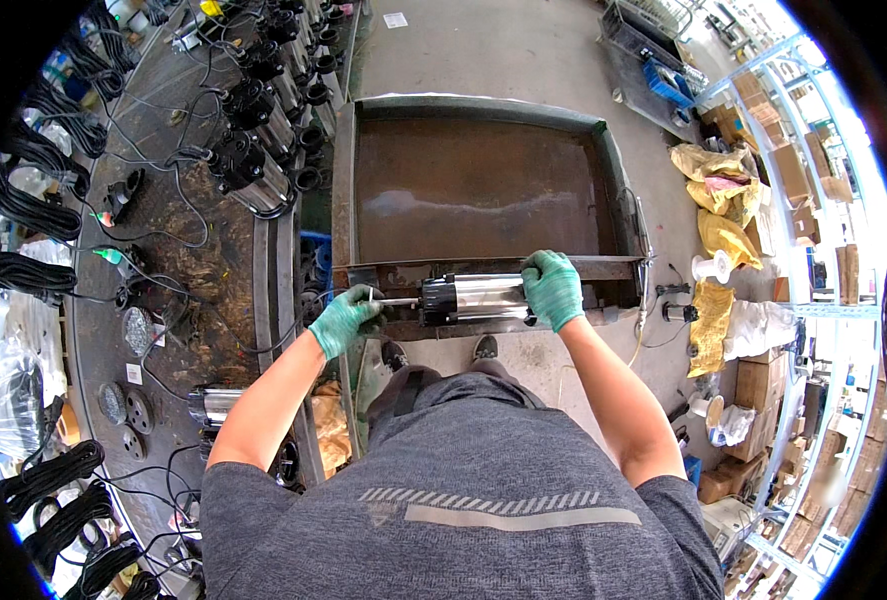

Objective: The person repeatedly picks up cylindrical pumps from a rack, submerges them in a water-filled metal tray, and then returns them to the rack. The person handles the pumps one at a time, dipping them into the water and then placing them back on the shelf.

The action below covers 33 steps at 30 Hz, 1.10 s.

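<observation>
A submersible pump (483,297) with a shiny steel cylinder and a black end cap lies on its side before me, at the near edge of a metal tray. My right hand (554,290), in a green glove, wraps over its right end. From the black cap on the left a thin metal rod (397,301) sticks out. Closed around the outer end of that rod is my left hand (343,322), gloved in green too. Whether the rod is a tool or the pump's own shaft I cannot tell. The right hand hides the pump's far end.
Beyond the pump lies the rusty, raised-rim tray (483,180). A worn workbench (223,330) on my left carries several steel pumps (251,175), cables and black discs (138,411). Yellow sacks (728,240), boxes (758,380) and blue shelving (833,311) stand on the right.
</observation>
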Motion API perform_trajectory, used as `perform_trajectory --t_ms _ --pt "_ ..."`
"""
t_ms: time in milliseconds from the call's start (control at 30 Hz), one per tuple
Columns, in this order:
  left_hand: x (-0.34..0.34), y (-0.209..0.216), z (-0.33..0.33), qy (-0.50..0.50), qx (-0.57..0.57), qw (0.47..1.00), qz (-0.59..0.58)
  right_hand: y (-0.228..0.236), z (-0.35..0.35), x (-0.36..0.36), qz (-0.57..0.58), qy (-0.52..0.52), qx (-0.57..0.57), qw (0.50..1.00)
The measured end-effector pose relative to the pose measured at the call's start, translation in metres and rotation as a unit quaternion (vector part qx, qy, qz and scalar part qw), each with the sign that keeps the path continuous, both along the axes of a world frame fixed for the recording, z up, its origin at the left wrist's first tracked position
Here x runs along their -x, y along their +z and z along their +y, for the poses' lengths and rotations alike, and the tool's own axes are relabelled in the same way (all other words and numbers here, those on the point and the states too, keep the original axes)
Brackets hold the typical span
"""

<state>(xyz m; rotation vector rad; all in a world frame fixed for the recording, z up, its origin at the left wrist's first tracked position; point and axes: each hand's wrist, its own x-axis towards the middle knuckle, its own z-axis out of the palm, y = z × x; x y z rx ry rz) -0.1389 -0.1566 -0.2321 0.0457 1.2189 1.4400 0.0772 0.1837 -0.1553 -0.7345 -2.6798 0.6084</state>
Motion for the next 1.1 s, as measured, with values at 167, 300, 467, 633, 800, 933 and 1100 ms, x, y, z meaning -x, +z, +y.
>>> perform_trajectory --t_ms 167,300,467,633,800,933,1100 --pt "-0.002 0.005 -0.001 -0.101 -0.003 0.961 0.258 0.002 0.000 -0.003 0.004 0.014 -0.005 1.000" --pt "0.032 0.024 0.010 -0.286 0.110 0.939 0.153 0.001 -0.001 -0.002 0.002 0.011 -0.006 1.000" --pt "0.055 0.045 0.032 -0.450 0.138 0.858 0.206 -0.001 0.002 -0.002 0.005 0.012 -0.005 1.000" --pt "0.022 0.040 0.013 -0.353 0.112 0.815 0.445 0.001 0.000 -0.002 0.012 0.004 0.012 1.000" --pt "-0.001 0.000 0.004 -0.245 0.141 0.590 0.756 0.002 -0.002 0.000 0.012 0.004 -0.005 1.000" --pt "-0.004 0.010 0.009 -0.254 0.172 0.634 0.710 0.006 0.000 -0.002 0.010 0.016 -0.007 1.000" --pt "0.022 0.033 0.007 -0.200 0.198 0.957 0.072 0.003 -0.002 -0.001 0.016 0.009 -0.004 1.000"
